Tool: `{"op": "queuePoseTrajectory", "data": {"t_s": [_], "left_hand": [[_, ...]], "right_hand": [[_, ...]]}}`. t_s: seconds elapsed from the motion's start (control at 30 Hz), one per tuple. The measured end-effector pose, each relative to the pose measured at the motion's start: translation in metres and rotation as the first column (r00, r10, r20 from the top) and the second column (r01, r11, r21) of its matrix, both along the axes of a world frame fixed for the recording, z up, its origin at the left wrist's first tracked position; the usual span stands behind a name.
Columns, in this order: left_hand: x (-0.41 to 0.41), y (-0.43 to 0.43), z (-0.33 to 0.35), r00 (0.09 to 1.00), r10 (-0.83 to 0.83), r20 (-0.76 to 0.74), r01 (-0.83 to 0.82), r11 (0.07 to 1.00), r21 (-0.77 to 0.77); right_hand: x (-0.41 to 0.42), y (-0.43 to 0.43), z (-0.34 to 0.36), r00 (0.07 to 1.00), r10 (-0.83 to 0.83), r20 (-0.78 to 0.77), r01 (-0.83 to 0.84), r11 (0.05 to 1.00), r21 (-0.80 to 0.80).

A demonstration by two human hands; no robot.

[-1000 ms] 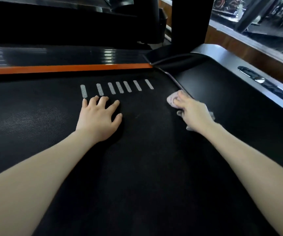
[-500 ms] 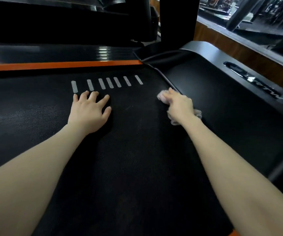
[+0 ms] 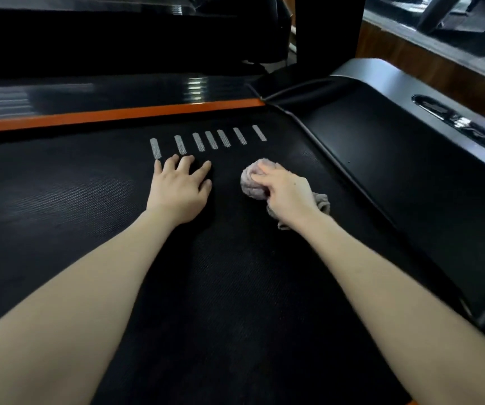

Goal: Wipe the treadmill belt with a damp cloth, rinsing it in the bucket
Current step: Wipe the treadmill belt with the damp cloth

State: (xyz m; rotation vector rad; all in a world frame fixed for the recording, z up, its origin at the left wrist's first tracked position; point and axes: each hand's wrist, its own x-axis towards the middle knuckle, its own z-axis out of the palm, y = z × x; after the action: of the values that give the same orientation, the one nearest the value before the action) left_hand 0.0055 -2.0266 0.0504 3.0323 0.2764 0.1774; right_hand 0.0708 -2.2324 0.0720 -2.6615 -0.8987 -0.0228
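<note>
Treadmill belt (image 3: 235, 302), black and textured, bears right hand (image 3: 286, 197) gripping cloth (image 3: 250, 186).

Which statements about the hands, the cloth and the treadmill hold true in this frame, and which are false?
1. The right hand grips a bunched cloth on the treadmill belt. True.
2. The left hand lies flat on the belt with its fingers spread. True.
3. The cloth is under the left hand. False: it is in the right hand, apart from the left.
4. The orange strip runs along the belt's right edge. False: it runs across the belt's far end.
5. The left hand's fingertips lie just short of the row of white dashes. True.
</note>
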Motion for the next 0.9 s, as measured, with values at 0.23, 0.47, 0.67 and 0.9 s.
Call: {"op": "queuePoseTrajectory", "data": {"t_s": [0.23, 0.47, 0.67, 0.9], "left_hand": [[-0.083, -0.035, -0.003, 0.994, 0.031, -0.106, -0.038, 0.997, -0.063], [-0.143, -0.058, -0.006, 0.989, 0.114, -0.099, -0.12, 0.991, -0.058], [-0.142, -0.058, -0.003, 0.992, 0.105, -0.076, -0.111, 0.991, -0.073], [-0.143, -0.056, -0.006, 0.994, 0.085, -0.068, -0.089, 0.994, -0.069]], "right_hand": [[0.003, -0.001, -0.006, 0.998, -0.033, -0.062, 0.033, 0.999, -0.004], [-0.01, 0.007, 0.001, 0.995, -0.092, -0.046, 0.085, 0.986, -0.142], [-0.072, 0.0, 0.017, 0.999, 0.037, -0.031, -0.038, 0.999, -0.031], [-0.155, -0.082, 0.019, 0.924, 0.382, -0.037, -0.382, 0.924, -0.002]]}}
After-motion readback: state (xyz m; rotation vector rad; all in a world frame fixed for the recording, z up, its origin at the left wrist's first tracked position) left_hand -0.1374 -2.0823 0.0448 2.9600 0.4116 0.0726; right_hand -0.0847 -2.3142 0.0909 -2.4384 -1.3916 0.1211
